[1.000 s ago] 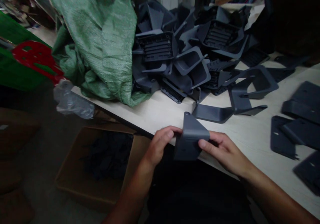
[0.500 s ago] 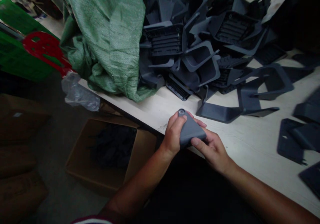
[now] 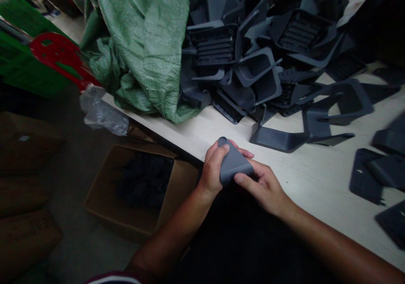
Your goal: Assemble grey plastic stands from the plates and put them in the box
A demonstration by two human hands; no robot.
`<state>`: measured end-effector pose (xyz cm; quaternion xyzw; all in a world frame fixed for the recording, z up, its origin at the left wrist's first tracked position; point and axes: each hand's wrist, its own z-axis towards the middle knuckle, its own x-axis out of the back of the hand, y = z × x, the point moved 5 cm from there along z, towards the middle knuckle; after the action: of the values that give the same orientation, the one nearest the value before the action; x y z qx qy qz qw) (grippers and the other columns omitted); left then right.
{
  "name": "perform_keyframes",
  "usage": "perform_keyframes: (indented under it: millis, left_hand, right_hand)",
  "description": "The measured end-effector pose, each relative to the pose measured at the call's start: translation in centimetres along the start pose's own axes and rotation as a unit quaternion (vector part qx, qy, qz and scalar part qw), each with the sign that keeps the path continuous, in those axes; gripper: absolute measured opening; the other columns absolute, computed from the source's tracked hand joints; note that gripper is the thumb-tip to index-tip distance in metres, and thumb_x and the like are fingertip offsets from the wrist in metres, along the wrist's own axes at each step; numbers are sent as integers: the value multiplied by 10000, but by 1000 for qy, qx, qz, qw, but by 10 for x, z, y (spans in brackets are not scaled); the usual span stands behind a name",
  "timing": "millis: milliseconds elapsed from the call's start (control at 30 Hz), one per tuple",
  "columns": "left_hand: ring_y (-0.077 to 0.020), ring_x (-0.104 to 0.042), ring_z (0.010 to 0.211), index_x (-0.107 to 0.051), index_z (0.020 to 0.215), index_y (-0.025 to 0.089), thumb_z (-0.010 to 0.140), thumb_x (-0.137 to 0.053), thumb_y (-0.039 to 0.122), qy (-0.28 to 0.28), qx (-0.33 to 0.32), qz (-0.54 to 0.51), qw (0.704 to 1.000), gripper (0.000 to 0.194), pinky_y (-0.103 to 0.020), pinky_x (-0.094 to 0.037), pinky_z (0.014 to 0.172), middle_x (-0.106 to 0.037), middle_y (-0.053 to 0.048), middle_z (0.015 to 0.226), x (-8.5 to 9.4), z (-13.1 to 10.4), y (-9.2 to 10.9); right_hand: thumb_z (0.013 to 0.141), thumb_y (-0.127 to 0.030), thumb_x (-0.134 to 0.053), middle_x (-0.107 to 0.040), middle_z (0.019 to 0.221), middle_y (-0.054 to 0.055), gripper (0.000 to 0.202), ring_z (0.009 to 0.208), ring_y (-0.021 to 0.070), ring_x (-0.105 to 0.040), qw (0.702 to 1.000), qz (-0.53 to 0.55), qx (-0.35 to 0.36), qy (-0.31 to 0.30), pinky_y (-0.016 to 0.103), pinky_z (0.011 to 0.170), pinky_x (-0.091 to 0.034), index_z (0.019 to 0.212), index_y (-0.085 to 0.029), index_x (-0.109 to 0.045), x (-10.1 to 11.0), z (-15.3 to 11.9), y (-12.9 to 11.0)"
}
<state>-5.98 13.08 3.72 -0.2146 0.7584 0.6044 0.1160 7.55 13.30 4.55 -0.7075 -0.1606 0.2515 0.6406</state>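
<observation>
A grey plastic part [image 3: 234,164], roughly triangular with a round hole at its far tip, is held between both hands just over the table's near edge. My left hand [image 3: 212,170] grips its left side, thumb on top near the hole. On the right, my right hand [image 3: 261,185] closes on the lower right corner with the thumb against the near face; its other fingers are partly hidden behind the part. Beyond the hands lies an angular grey bracket [image 3: 280,139] on the white table [image 3: 303,170].
Many dark grey plastic parts [image 3: 256,75] are heaped at the back, against a green woven sack [image 3: 148,52]. Flat dark pieces [image 3: 367,178] lie at right. Below left stands an open cardboard box [image 3: 106,191] with dark pieces inside. A red perforated piece [image 3: 60,58] and clear plastic [image 3: 104,113] are beyond.
Both hands and the grey part have shifted slightly left in view, and the part is turned a little so more of its top face shows. The view itself has moved slightly.
</observation>
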Motion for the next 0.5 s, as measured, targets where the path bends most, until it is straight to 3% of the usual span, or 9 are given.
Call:
perform_keyframes:
  millis: [67, 167, 300, 400, 500]
  left_hand:
    - [-288, -793, 926, -672, 980, 186, 991, -580, 436, -3, 5, -8, 1000, 266, -384, -607, 842, -837, -105, 926, 5, -6, 3]
    - [-274, -786, 918, -789, 903, 127, 1014, -570, 454, -22, 23, 46, 998, 409, -342, -593, 840, -843, -139, 967, 18, -20, 6]
    - [-303, -791, 977, -857, 1120, 105, 995, -597, 476, -67, 71, 73, 993, 470, -358, -585, 886, -840, -163, 1098, 44, -46, 9]
    - [-333, -767, 1137, -839, 1233, 138, 979, -640, 467, -63, 84, 113, 988, 461, -390, -561, 1007, -813, -160, 1251, 80, -71, 17]
    - [-342, -764, 1146, -855, 1179, 125, 965, -656, 500, -25, 111, 178, 977, 476, -397, -560, 1016, -816, -173, 1240, 135, -95, 27]
  right_hand:
    - [981, -439, -768, -761, 955, 31, 259, 874, 197, -664, 1000, 6, -9, -22, 301, 820, -538, 1037, -187, -787, -7, -1, -1]
    - [982, -432, -769, -771, 948, 30, 254, 871, 200, -686, 997, 2, -20, -78, 302, 815, -552, 1036, -185, -800, -19, -3, -5]
    - [957, -428, -800, -784, 977, 39, 235, 912, 225, -728, 986, -82, 13, -144, 326, 844, -584, 1055, -215, -818, -27, -6, -4]
    - [917, -438, -843, -793, 1252, 70, 358, 1169, 289, -742, 978, -154, 50, -132, 410, 1043, -579, 1235, -282, -791, -18, -7, 2]
    - [948, -513, -782, -780, 1344, 62, 352, 1270, 327, -726, 978, -193, 13, -80, 490, 1125, -563, 1253, -337, -790, 4, -6, 13]
